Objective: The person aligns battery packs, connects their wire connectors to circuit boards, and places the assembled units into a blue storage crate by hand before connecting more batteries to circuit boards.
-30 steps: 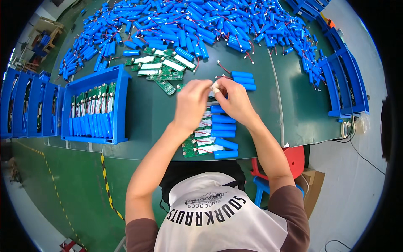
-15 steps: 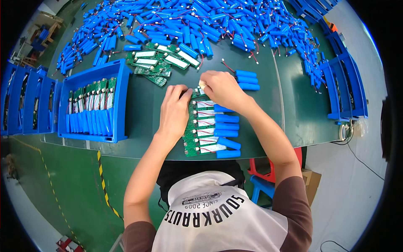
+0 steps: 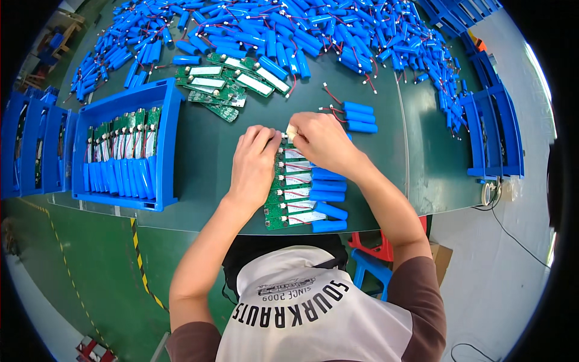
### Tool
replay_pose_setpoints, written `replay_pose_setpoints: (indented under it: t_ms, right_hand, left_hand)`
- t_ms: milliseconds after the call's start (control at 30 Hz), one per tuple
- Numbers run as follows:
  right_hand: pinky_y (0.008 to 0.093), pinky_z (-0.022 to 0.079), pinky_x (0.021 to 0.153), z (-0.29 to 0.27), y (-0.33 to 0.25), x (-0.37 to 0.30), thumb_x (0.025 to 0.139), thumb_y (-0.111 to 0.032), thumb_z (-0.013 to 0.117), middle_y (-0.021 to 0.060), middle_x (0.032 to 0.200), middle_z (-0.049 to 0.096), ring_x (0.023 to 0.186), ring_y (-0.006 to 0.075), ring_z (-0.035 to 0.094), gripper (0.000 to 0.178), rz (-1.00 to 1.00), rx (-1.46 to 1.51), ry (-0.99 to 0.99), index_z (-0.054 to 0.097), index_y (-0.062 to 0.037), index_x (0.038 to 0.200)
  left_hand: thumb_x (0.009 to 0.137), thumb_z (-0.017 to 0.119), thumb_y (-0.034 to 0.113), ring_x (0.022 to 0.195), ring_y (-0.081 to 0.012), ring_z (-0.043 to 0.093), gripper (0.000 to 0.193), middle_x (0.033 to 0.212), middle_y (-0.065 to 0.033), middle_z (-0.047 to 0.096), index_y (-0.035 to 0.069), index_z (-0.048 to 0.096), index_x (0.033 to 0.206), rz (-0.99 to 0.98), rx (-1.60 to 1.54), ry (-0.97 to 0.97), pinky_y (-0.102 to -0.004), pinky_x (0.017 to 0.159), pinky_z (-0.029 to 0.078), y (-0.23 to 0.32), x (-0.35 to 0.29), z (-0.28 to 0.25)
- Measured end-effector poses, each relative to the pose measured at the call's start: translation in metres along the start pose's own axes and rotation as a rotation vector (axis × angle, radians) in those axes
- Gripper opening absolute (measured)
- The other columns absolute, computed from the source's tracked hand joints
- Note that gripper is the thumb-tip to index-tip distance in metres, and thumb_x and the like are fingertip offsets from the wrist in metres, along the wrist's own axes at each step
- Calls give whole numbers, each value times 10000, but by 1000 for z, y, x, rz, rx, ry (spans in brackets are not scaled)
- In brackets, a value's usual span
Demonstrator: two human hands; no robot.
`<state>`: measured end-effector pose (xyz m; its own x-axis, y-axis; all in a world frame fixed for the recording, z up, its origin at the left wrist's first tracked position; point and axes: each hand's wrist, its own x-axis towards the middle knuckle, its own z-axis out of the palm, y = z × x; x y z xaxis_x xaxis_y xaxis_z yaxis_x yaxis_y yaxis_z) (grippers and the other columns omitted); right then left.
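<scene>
A column of green circuit boards [image 3: 279, 194] lies before me, each with a white panel and red wires, and blue cylindrical battery cells [image 3: 327, 196] at their right ends. My left hand [image 3: 253, 166] is closed, its thumb and forefinger gripping the left end of the farthest circuit board [image 3: 279, 143]. Against the same board my right hand [image 3: 325, 140] pinches near the white connector, a pale yellow cover on one fingertip. Whatever its fingers hold is hidden. The end of a blue cell shows beside this hand. Just beyond it lie several loose cells [image 3: 360, 117] with red leads.
A big heap of blue cells [image 3: 253, 30] covers the far side of the table. Loose boards [image 3: 220, 84] overlap in front of it. At left a blue bin [image 3: 167, 151] contains finished-looking rows of boards with cells. More blue bins [image 3: 497, 133] stand at right, near a tape roll [image 3: 486, 194].
The whole view has shifted slightly. Both hands stay at the farthest board; my right hand has turned a little, and a blue cell end now shows beside it.
</scene>
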<state>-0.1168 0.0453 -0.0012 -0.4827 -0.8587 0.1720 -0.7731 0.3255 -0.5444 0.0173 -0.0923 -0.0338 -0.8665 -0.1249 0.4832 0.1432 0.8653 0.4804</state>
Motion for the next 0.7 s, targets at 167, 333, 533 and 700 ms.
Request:
replay_pose_setpoints:
  t_ms: [167, 333, 533, 700]
  right_hand:
    - [504, 485, 673, 4, 0, 0, 833, -18, 613, 189, 857, 649, 794, 415, 633, 76, 3, -15, 14, 594, 20, 896]
    - [517, 498, 694, 12, -9, -3, 835, -9, 598, 195, 869, 652, 811, 416, 638, 96, 33, -98, 37, 581, 15, 926]
    - [523, 507, 696, 17, -27, -9, 840, -17, 611, 200, 865, 657, 815, 409, 647, 117, 101, -199, 93, 595, 14, 951]
    - [508, 517, 715, -17, -35, -18, 873, -73, 643, 186, 870, 670, 847, 390, 662, 117, -19, -366, 53, 619, 13, 949]
  left_hand:
    - [773, 659, -72, 1066, -296, 594, 330, 1072, -119, 626, -68, 693, 1102, -5, -38, 35, -406, 886, 500, -3, 1, 0]
    - [753, 678, -95, 1036, -290, 604, 277, 1022, -105, 627, -62, 709, 1026, -21, -94, 29, -405, 863, 503, -1, 6, -1]
    - [754, 673, -93, 1017, -277, 609, 242, 989, -86, 624, -45, 715, 988, 22, 1, 32, -403, 843, 502, -1, 7, -3]
    - [788, 664, -53, 984, -284, 601, 183, 981, -83, 621, -32, 710, 964, 39, 45, -22, -416, 837, 503, -5, 8, -7]
